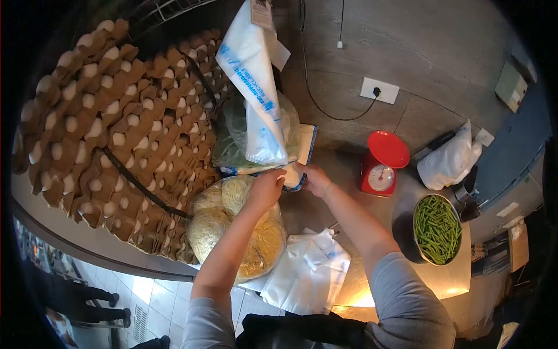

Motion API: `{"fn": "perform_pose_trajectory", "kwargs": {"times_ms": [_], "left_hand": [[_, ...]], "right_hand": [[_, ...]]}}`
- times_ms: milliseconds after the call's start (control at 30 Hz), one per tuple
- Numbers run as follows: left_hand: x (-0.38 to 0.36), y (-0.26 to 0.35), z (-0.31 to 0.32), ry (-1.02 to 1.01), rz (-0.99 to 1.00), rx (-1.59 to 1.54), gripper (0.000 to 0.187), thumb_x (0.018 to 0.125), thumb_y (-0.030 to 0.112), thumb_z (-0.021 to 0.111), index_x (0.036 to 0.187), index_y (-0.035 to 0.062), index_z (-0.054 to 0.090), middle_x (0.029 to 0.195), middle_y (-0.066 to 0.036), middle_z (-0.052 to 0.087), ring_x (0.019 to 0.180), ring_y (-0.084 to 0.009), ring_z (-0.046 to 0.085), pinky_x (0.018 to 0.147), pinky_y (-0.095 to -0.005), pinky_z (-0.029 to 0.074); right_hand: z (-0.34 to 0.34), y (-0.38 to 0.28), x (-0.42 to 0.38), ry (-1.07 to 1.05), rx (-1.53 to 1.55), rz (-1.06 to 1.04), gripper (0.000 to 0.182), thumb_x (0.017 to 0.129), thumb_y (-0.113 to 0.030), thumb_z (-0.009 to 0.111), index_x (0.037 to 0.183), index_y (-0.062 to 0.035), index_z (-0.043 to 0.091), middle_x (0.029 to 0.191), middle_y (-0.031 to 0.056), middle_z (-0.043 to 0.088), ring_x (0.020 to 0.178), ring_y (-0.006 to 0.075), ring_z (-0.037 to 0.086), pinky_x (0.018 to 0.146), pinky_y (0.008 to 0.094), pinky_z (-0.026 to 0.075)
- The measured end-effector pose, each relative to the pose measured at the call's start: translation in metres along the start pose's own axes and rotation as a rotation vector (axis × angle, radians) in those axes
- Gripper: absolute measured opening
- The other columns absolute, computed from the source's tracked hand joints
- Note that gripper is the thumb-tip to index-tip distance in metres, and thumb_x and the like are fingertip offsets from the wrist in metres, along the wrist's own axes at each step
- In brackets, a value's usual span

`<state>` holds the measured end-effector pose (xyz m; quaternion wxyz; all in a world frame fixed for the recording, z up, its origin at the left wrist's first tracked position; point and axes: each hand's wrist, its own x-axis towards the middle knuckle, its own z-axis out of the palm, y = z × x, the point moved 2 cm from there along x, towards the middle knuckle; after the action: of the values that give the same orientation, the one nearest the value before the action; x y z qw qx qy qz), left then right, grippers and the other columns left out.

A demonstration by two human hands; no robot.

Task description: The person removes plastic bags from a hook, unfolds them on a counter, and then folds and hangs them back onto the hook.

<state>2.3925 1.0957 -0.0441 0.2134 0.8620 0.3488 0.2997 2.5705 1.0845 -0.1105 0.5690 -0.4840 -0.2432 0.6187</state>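
Observation:
My left hand is closed, its fingertips pinched by a small white edge whose kind I cannot make out. Close to its right, my right hand has its fingers bent around the side of a blue-edged white packet. Printed white plastic bags hang just beyond both hands, partly over a clear bag of green leaves. Under my left forearm lies a large clear bag of pale yellow bundles. Flat white plastic bags rest on the counter nearer my body.
Tall stacks of egg trays with black straps fill the left. To the right stand a red scale, a metal pot of green beans and a knotted white bag. A cord runs to the wall outlet. People's legs show lower left.

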Motion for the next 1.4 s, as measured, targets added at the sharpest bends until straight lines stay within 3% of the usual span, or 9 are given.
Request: {"fn": "perform_pose_trajectory", "kwargs": {"times_ms": [300, 500, 733, 833, 933, 1200, 1300, 1333, 1400], "left_hand": [[0.038, -0.018, 0.009, -0.011, -0.089, 0.3, 0.037, 0.081, 0.016, 0.054, 0.116, 0.0055, 0.051, 0.111, -0.023, 0.052, 0.099, -0.0392, 0.053, 0.082, -0.0468, 0.042], [0.057, -0.061, -0.014, 0.139, 0.308, 0.546, 0.044, 0.08, 0.012, 0.055, 0.123, 0.0063, 0.047, 0.118, -0.022, 0.047, 0.109, -0.0377, 0.044, 0.089, -0.0457, 0.038], [0.041, -0.058, -0.045, -0.045, 0.134, 0.309, 0.046, 0.084, 0.011, 0.051, 0.128, 0.0055, 0.041, 0.118, -0.023, 0.046, 0.11, -0.0407, 0.042, 0.092, -0.0457, 0.036], [0.029, -0.04, -0.061, -0.083, 0.276, 0.303, 0.046, 0.082, 0.009, 0.051, 0.126, 0.004, 0.042, 0.12, -0.024, 0.045, 0.109, -0.0399, 0.044, 0.089, -0.0457, 0.039], [0.029, -0.059, -0.064, -0.105, 0.082, 0.434, 0.035, 0.08, 0.009, 0.052, 0.114, 0.0027, 0.05, 0.112, -0.023, 0.052, 0.099, -0.0415, 0.051, 0.084, -0.0446, 0.043], [0.055, -0.093, -0.066, 0.254, 0.108, 0.407, 0.017, 0.077, 0.012, 0.053, 0.091, 0.0044, 0.061, 0.088, -0.018, 0.061, 0.076, -0.0355, 0.06, 0.068, -0.0453, 0.05], [0.048, -0.082, -0.053, 0.182, 0.103, 0.499, 0.013, 0.078, 0.015, 0.054, 0.084, 0.007, 0.063, 0.08, -0.014, 0.063, 0.068, -0.0328, 0.062, 0.061, -0.0451, 0.05], [0.044, -0.073, -0.056, 0.196, 0.167, 0.515, 0.012, 0.078, 0.015, 0.054, 0.082, 0.0078, 0.063, 0.079, -0.013, 0.063, 0.067, -0.0321, 0.062, 0.059, -0.0448, 0.05], [0.038, -0.068, -0.051, 0.071, 0.214, 0.581, 0.013, 0.077, 0.017, 0.055, 0.084, 0.0091, 0.063, 0.078, -0.013, 0.063, 0.067, -0.0305, 0.063, 0.057, -0.0423, 0.051]], "right_hand": [[0.016, -0.014, 0.024, 0.023, 0.061, -0.041, 0.038, 0.074, -0.007, 0.07, 0.107, 0.0039, 0.053, 0.102, 0.0146, 0.062, 0.087, 0.0243, 0.063, 0.071, 0.0385, 0.053], [0.043, -0.076, 0.003, 0.05, -0.082, -0.412, 0.036, 0.076, -0.004, 0.068, 0.106, -0.0002, 0.048, 0.095, 0.0121, 0.061, 0.081, 0.0202, 0.062, 0.071, 0.0322, 0.052], [0.048, -0.079, -0.031, 0.04, 0.019, -0.586, 0.035, 0.079, -0.006, 0.066, 0.108, -0.0032, 0.046, 0.096, 0.0086, 0.06, 0.086, 0.0167, 0.059, 0.076, 0.0309, 0.049], [0.048, -0.083, -0.04, 0.033, 0.043, -0.616, 0.035, 0.079, -0.006, 0.066, 0.108, -0.0035, 0.046, 0.097, 0.0077, 0.06, 0.086, 0.0163, 0.059, 0.076, 0.0306, 0.049], [0.055, -0.085, -0.047, 0.022, 0.013, -0.665, 0.035, 0.079, -0.005, 0.065, 0.108, -0.004, 0.045, 0.097, 0.0067, 0.059, 0.086, 0.0153, 0.058, 0.076, 0.0299, 0.048], [0.056, -0.122, -0.15, 0.019, -0.066, -0.912, 0.033, 0.081, -0.004, 0.061, 0.11, -0.0062, 0.046, 0.094, 0.0026, 0.056, 0.081, 0.0107, 0.056, 0.071, 0.0249, 0.048], [0.027, -0.124, -0.224, 0.199, -0.128, -0.992, 0.053, 0.081, -0.006, 0.054, 0.13, -0.0008, 0.036, 0.114, 0.0117, 0.052, 0.099, 0.0202, 0.054, 0.084, 0.033, 0.047], [0.011, -0.119, -0.246, 0.33, -0.041, -1.01, 0.059, 0.075, -0.007, 0.064, 0.127, 0.0, 0.038, 0.108, 0.0086, 0.056, 0.088, 0.0129, 0.057, 0.071, 0.0257, 0.048], [-0.014, -0.115, -0.292, 0.276, -0.167, -1.039, 0.07, 0.071, -0.015, 0.069, 0.128, 0.0051, 0.034, 0.111, 0.0145, 0.054, 0.088, 0.0186, 0.058, 0.073, 0.0282, 0.05]]}}
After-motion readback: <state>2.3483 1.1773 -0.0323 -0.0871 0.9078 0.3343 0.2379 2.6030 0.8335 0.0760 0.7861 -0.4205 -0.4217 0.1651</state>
